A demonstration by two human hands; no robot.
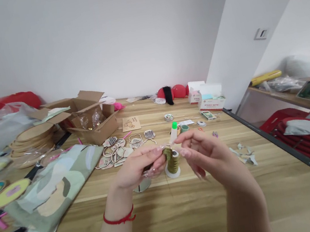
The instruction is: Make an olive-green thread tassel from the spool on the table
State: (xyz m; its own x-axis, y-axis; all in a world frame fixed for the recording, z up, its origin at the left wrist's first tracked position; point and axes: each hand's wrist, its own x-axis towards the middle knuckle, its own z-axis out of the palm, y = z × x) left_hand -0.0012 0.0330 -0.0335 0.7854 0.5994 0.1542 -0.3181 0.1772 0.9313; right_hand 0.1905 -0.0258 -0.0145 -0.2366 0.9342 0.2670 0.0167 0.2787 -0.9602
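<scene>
My left hand, a red string bracelet at its wrist, pinches a small olive-green thread bundle between thumb and fingers. Directly behind the bundle stands a spool of olive-green thread on a white base. My right hand is raised just right of the spool, its thumb and index finger curled toward the bundle; anything fine between those fingertips is too small to make out. A glue bottle with a green cap rises beyond the fingertips. Under my left hand lies a round, shiny disc, partly hidden.
Wooden cut-outs lie beyond my left hand. A cardboard box, stacked embroidery hoops and a patterned cloth bag fill the left side. Sticky-note boxes stand at the back right. Paper scraps lie near the dark right table edge.
</scene>
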